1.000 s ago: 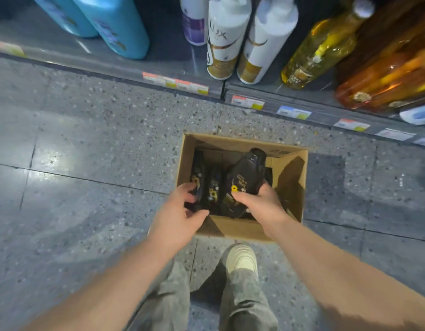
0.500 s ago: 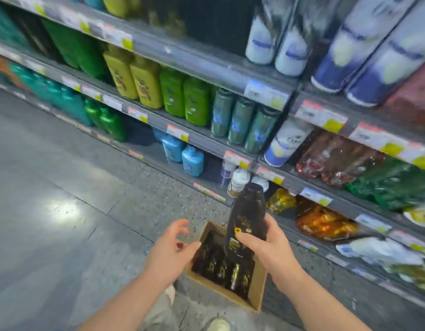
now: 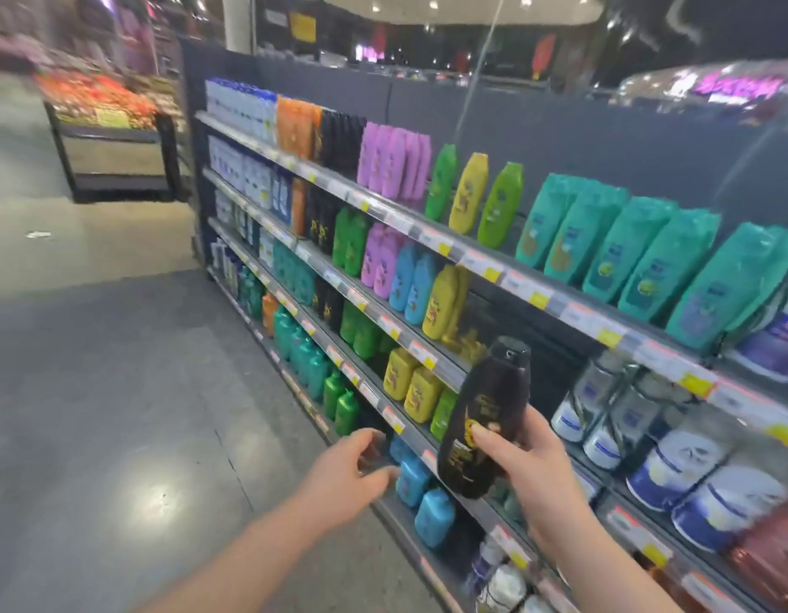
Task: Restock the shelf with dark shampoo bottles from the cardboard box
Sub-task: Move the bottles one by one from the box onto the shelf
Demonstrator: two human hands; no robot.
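Gone from view is the cardboard box: my head has lifted, and the shelving unit now fills the right side, with a blurred produce display beyond its far end. Black bottles with yellow marks stand further left on the middle shelves. I judge this one belongs there, upright, label outward, tucked behind the price rail. Green bottles stand just beside that row and could be knocked as I slot it in. The dark shampoo bottle is in the air in front of the shelves, cap up, leaning slightly. My right hand is wrapped round its lower half, thumb on the label. My left hand holds nothing, fingers spread, free to steady neighbours.
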